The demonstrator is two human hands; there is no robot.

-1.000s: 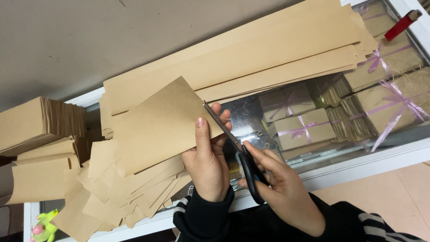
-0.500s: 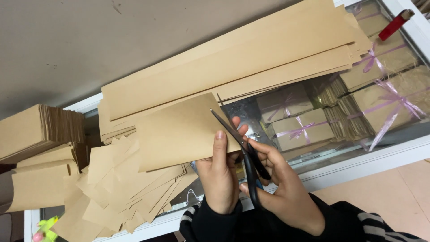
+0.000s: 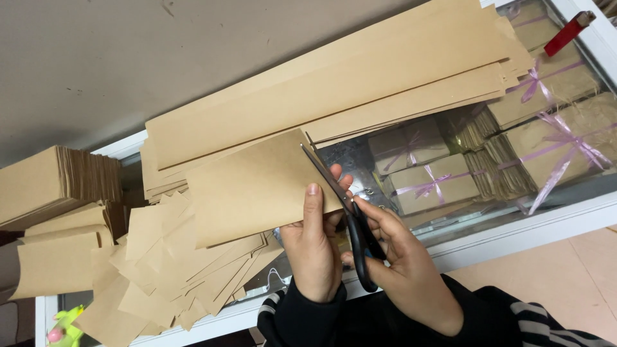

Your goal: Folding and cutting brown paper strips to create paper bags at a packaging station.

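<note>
My left hand [image 3: 313,250] pinches the right edge of a brown kraft paper sheet [image 3: 250,189], thumb on top, and holds it flat above the counter. My right hand [image 3: 402,270] grips black-handled scissors [image 3: 340,205], fingers through the loops. The blades point up and left, and they lie along the sheet's right edge. Whether the blades are apart is hard to tell.
A long stack of kraft strips [image 3: 334,83] lies across a glass-topped counter [image 3: 540,218]. Cut paper pieces [image 3: 173,270] pile at the lower left, folded paper bundles [image 3: 58,186] further left. Ribboned boxes [image 3: 424,177] sit under the glass. A red lighter [image 3: 569,32] lies at the top right.
The held sheet has turned from tilted to nearly level and shifted right. The scissors have moved along its right edge. The camera view has shifted slightly.
</note>
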